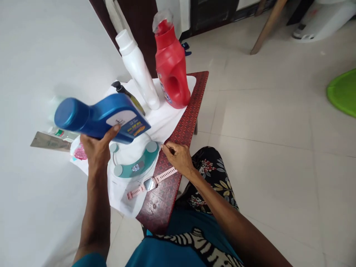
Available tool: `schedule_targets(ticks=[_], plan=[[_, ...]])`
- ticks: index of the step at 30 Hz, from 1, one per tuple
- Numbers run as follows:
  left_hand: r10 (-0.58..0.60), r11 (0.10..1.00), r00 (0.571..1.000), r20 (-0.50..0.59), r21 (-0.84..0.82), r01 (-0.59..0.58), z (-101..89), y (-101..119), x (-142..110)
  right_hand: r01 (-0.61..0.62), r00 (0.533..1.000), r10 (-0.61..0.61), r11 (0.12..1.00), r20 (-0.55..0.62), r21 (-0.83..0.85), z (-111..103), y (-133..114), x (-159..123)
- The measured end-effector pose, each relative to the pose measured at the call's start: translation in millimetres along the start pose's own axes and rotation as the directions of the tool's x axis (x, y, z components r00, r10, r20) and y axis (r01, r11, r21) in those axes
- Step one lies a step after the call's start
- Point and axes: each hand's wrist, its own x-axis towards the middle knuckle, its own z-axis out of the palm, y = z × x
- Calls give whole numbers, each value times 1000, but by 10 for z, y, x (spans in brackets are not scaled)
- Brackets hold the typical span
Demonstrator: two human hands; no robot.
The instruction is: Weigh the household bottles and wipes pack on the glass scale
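My left hand (97, 148) is closed around a blue plastic bottle (111, 116) with a blue cap, holding it tilted above a glass digital scale (148, 157). The scale has a teal band and a lit display. By the table's front edge, my right hand (178, 155) has its fingers pinched together, close to the scale and the edge of a white cloth (172, 122). What those fingers hold, if anything, is hidden. A pink-strapped smartwatch (150, 184) lies in front of the scale, one strap end reaching under my right hand.
On the red patterned table (158, 207) stand a white bottle (140, 72), a red detergent jug (172, 70) and a dark pump bottle (130, 97). A grey tube (50, 141) and a pink packet (80, 152) lie by the wall. Tiled floor lies to the right, with a green object (343, 92).
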Motion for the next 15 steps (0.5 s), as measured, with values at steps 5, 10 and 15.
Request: schedule_targets(ticks=[5, 10, 15], plan=[[-159, 973, 986, -51, 163, 166, -449, -31, -503, 8, 1000, -8, 1000, 8, -4, 0, -7, -4], [-246, 948, 965, -88, 185, 258, -474, -186, -647, 7, 1000, -7, 1000, 5, -18, 11, -4, -8], [-263, 953, 958, -111, 126, 276, -389, -343, -607, 5, 1000, -5, 1000, 7, -18, 14, -2, -11]])
